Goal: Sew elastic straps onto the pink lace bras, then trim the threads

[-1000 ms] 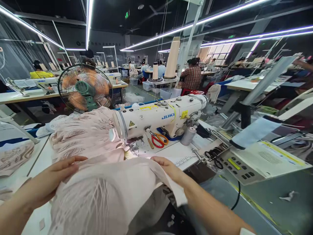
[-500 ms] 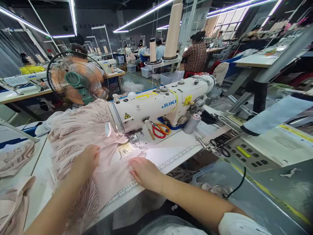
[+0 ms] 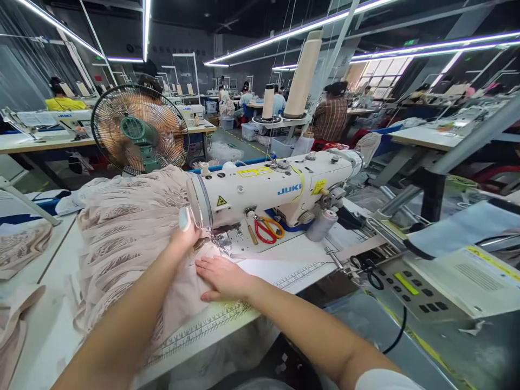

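A pale pink lace garment (image 3: pixel 122 238) lies heaped on the white sewing table (image 3: pixel 292 254), left of a white JUKI sewing machine (image 3: pixel 272 187). My left hand (image 3: pixel 182 244) reaches up to the machine's needle end, fingers curled on the cloth near the presser foot (image 3: pixel 221 238). My right hand (image 3: pixel 221 279) lies flat with fingers stretched, pressing the plain pink cloth down just in front of the needle.
Red and orange scissors (image 3: pixel 266 227) and a grey thread spool (image 3: pixel 320 225) sit under the machine arm. A control panel (image 3: pixel 410 290) and black scissors (image 3: pixel 365 266) are at right. A standing fan (image 3: pixel 140 130) is behind; other workers sit at distant tables.
Both hands moved forward from the table's near edge to the needle. The cloth that was lifted in front now lies flat under the right hand.
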A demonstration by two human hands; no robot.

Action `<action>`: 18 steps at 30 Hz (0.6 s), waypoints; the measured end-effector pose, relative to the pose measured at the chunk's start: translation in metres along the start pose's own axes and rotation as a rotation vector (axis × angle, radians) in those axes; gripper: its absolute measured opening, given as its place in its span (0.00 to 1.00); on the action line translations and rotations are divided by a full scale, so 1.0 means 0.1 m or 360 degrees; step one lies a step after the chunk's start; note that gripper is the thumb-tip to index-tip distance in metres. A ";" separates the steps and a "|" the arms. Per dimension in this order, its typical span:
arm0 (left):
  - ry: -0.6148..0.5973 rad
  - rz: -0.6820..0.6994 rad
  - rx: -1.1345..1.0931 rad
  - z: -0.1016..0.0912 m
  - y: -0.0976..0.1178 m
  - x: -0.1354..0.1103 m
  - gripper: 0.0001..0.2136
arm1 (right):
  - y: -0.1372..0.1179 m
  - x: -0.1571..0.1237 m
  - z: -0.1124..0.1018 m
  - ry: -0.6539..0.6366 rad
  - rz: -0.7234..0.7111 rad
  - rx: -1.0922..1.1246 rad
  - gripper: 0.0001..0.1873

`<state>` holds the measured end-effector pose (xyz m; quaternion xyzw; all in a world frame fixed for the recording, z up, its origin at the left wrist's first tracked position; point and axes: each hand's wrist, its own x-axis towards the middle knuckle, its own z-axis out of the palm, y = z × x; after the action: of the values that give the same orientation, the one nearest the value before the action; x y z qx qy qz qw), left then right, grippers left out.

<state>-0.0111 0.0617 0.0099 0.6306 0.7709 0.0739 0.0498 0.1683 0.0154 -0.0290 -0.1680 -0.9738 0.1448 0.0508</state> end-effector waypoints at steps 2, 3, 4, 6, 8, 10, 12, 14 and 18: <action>0.0035 0.0156 -0.0008 -0.04 -0.06 -0.15 0.14 | 0.07 0.01 0.00 0.0041 -0.0081 0.0003 0.38; 0.0029 0.0280 -0.0011 -0.03 -0.09 -0.25 0.14 | 0.09 0.01 0.00 0.0087 -0.0122 0.0006 0.38; 0.0000 0.0424 -0.0020 -0.02 -0.11 -0.37 0.14 | 0.10 0.01 0.01 0.0141 -0.0154 0.0007 0.36; -0.0069 0.0717 -0.0041 0.07 -0.16 -0.58 0.13 | 0.10 0.01 0.04 0.0235 -0.0175 0.0011 0.32; -0.0087 0.0913 -0.0050 0.18 -0.21 -0.73 0.14 | 0.07 -0.01 0.06 0.0286 -0.0152 0.0019 0.25; -0.0039 0.0981 -0.0044 0.30 -0.24 -0.80 0.16 | 0.03 -0.06 0.07 0.0307 -0.0127 0.0033 0.19; 0.0028 0.0987 -0.0035 0.39 -0.25 -0.81 0.17 | 0.00 -0.17 0.09 0.0334 -0.0119 0.0044 0.15; 0.0091 0.0973 -0.0027 0.43 -0.25 -0.80 0.17 | -0.02 -0.31 0.10 0.0383 -0.0078 0.0045 0.14; 0.0170 0.0935 -0.0016 0.44 -0.21 -0.78 0.16 | -0.02 -0.55 0.17 0.0550 0.0113 0.0038 0.16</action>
<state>-0.0085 -0.0167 -0.0386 0.8217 0.5566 0.1221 -0.0111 0.2172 -0.0096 -0.0478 -0.2242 -0.9422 0.1270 0.2143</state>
